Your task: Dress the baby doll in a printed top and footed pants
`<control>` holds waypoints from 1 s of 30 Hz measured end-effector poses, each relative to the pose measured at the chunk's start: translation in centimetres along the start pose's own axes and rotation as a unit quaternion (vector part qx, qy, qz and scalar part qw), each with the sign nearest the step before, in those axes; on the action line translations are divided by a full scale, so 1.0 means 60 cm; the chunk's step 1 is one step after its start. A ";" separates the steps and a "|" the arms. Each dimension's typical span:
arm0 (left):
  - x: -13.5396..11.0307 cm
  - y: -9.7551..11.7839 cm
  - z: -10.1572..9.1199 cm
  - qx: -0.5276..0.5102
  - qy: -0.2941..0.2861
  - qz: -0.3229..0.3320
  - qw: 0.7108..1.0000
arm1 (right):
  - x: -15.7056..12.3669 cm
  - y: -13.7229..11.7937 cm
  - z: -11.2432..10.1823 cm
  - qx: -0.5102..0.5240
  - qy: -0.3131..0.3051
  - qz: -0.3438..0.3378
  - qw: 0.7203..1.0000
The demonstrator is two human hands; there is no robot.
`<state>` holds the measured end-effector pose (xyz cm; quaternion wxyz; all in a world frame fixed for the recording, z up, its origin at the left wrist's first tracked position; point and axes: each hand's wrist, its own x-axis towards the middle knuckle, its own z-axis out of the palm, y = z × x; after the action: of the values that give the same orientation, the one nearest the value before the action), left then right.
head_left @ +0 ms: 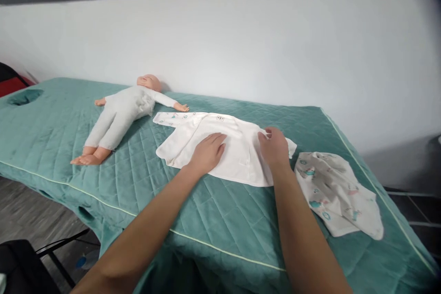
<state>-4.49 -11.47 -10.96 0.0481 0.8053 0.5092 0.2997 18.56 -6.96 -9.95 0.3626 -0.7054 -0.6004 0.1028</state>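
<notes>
A white baby shirt (223, 165) lies spread on the green quilted bed cover, its inside facing up and a small label near the neck. One sleeve, printed with small figures, stretches to the left. My left hand (208, 152) rests flat on the middle of the shirt, fingers extended. Over the shirt's right side, my right hand (274, 148) has its fingers curled and pinched on the cloth by the right sleeve, which it partly hides. To the right of that hand lies a crumpled printed baby garment (339, 195).
A baby doll (124, 108) in a white body suit lies on its back at the left, one arm reaching toward the shirt. The green bed cover (223, 220) has a face hole (25, 96) at the far left. A white wall (241, 50) runs behind.
</notes>
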 end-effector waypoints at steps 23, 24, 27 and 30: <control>0.171 -0.010 0.080 0.019 -0.176 0.070 0.982 | 0.054 0.081 -0.039 -0.065 0.143 0.085 0.984; 0.172 -0.009 0.080 0.020 -0.177 0.066 0.982 | 0.052 0.078 -0.035 -0.074 0.153 0.071 0.983; 0.171 -0.009 0.078 0.016 -0.171 0.068 0.983 | 0.041 0.058 -0.026 -0.071 0.165 -0.004 0.984; 0.164 -0.009 0.076 0.018 -0.161 0.076 0.984 | 0.024 0.022 -0.013 -0.013 0.110 -0.115 0.987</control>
<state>0.51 -1.84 -10.62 0.0917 0.8803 0.4374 0.1594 20.40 -5.96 -9.80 0.4263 -0.6436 -0.6351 -0.0259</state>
